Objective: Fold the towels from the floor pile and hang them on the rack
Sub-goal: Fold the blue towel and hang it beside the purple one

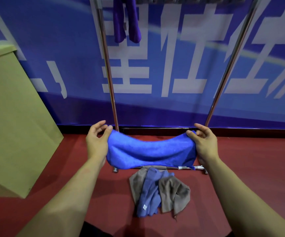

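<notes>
Rack (230, 65) stands against the banner wall, one purple towel (127, 21) already hung. Blue towel (151, 152) held stretched and sagging, left hand (98, 139) and right hand (202, 142) each pinching an end; fold seems underway. Floor pile (158, 190): about three towels left.

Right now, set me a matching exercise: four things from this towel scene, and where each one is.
Things:
1. bright blue towel
2. purple towel
3. grey and blue towel pile
4. cardboard box

Places:
A. heaped on the red floor
B. standing at the left
C. stretched between both hands
D. hanging from the rack's top

Pairs: 1-C, 2-D, 3-A, 4-B
</notes>
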